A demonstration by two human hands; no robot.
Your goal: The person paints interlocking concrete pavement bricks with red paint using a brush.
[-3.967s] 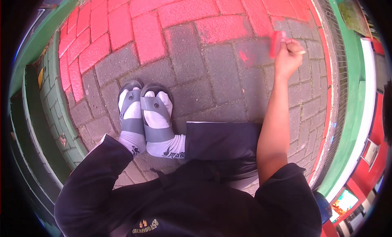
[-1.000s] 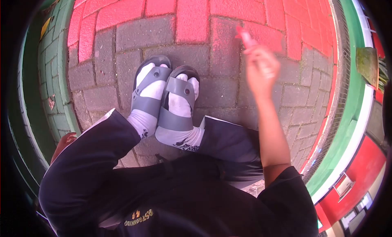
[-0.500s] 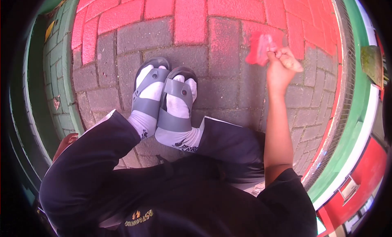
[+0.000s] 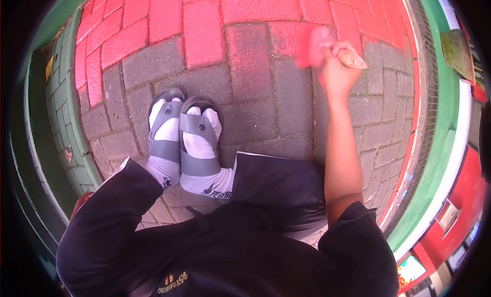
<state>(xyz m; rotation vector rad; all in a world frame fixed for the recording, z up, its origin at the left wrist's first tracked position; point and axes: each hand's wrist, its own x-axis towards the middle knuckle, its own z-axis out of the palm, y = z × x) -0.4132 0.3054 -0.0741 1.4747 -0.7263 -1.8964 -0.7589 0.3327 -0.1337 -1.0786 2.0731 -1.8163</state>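
My right hand is wrapped around the pale handle of a paintbrush. The brush's red-coated head is smeared by motion and overlaps the border between painted and bare pavers. Red paint covers the bricks at the top, while grey pavers lie nearer my feet. One paver left of the brush carries a thin, patchy red coat. At the far left, only a sliver of my left hand shows beside my knee; its fingers are hidden.
My feet in grey sandals and white socks rest on the grey pavers. A green-painted brick strip runs along the left. On the right are a metal grating and a green ledge.
The view has shifted, with feet and pavers lower and further left. My right hand and the brush have moved slightly up and left. Less of my left hand shows.
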